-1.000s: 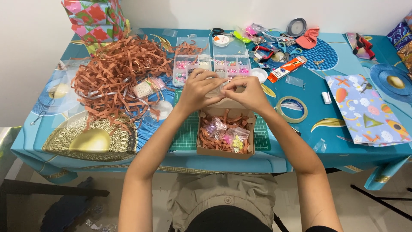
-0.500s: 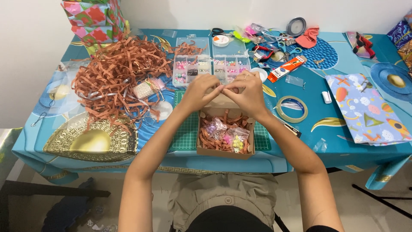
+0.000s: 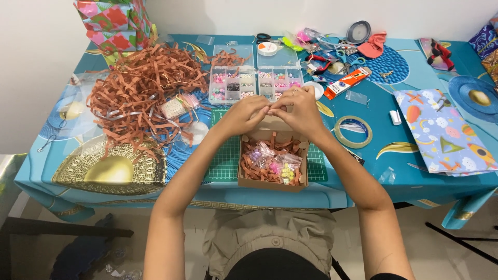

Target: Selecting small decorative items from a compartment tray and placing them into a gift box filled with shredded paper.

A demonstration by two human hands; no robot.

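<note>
An open brown cardboard box (image 3: 244,176) sits on a green cutting mat (image 3: 224,161) at the table's near edge. It holds brown paper shreds and small clear bags of coloured beads (image 3: 275,163). Its lid (image 3: 272,125) is folded back away from me. My left hand (image 3: 241,115) and my right hand (image 3: 301,111) meet fingertip to fingertip over the lid's far edge, pinching it. Whether anything small lies between the fingers is hidden.
A heap of brown paper shreds (image 3: 140,88) lies on the left. Two clear bead organisers (image 3: 257,80) stand behind my hands. A tape ring (image 3: 353,131), patterned wrapping paper (image 3: 446,132), an orange tube (image 3: 346,83), pliers and scissors lie on the right. A gift bag (image 3: 114,21) stands far left.
Both hands have stayed together over the box lid, with only a slight shift of the fingers. The box and its contents have not moved.
</note>
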